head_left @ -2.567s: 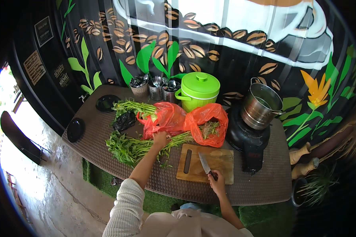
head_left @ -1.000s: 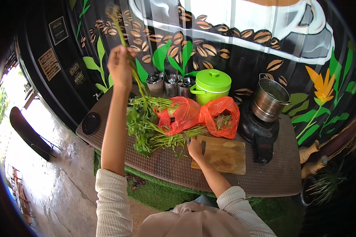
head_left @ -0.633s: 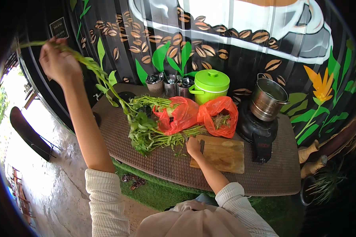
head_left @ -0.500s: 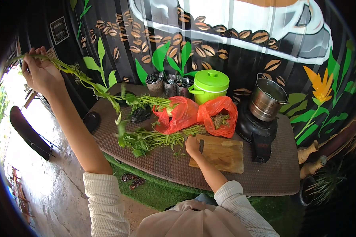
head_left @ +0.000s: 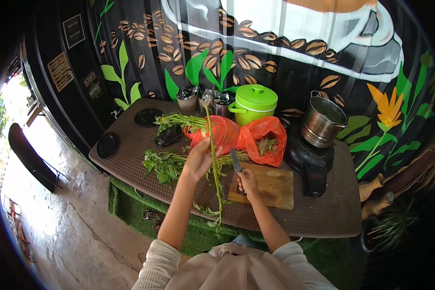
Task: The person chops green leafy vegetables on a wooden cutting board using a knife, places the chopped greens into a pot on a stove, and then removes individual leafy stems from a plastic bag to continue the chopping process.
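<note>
My left hand [head_left: 199, 159] is closed round a long green leafy vegetable stem [head_left: 214, 169], which hangs upright in front of the table with its leafy end low. In my right hand [head_left: 248, 182] is a knife [head_left: 235, 160], its blade pointing up and away from me. Under that hand lies a wooden cutting board [head_left: 275, 189]. Behind my left hand, a leafy bunch [head_left: 163, 166] rests on the table, and a second bunch of stems [head_left: 181, 122] lies farther back against a red plastic bag [head_left: 221, 134]. Cut root ends [head_left: 266, 146] sit in another red bag [head_left: 279, 133].
The brown textured table [head_left: 324, 220] carries a lime-green lidded container [head_left: 257, 102], cutlery holders [head_left: 187, 104] and a black plastic bag [head_left: 169, 137]. A steel pot [head_left: 319, 128] stands on a black stove [head_left: 299, 157] at right. Two black plates [head_left: 108, 144] are at left.
My left hand has swung from the far upper left to the middle, bringing the stem in front of me. My right hand has raised the knife, blade now pointing up.
</note>
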The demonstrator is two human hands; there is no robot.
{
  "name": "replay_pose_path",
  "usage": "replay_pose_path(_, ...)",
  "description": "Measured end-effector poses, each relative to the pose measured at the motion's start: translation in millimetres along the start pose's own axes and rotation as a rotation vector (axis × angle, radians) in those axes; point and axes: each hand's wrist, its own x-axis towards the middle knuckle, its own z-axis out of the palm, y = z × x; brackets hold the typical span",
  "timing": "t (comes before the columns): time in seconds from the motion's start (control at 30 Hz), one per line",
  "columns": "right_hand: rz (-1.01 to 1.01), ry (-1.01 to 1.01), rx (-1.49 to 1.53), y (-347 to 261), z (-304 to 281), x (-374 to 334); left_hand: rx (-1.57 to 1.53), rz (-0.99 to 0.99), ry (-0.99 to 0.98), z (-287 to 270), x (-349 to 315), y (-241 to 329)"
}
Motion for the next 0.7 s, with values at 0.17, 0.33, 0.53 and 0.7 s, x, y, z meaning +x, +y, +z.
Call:
replay_pose_path(0.17,-0.126,-0.039,0.15,-24.8,-25.0,-60.5,-0.181,-0.107,0.018,-5.2,-13.4,-46.1)
replay_pose_path(0.33,-0.47,-0.139,0.221,-29.8,-33.1,-96.8,-0.027,-0.09,0.022,4.7,-23.6,-68.2)
replay_pose_path(0.53,-0.547,-0.185,-0.029,-13.9,-17.2,-127.1,0.091,-0.136,0.036,8.9,-44.5,-80.5)
replay_pose_path(0.7,-0.478,-0.171,-0.016,-0.3,-9.5,-131.6,0.124,-0.197,0.035,5.9,-52.3,-87.7)
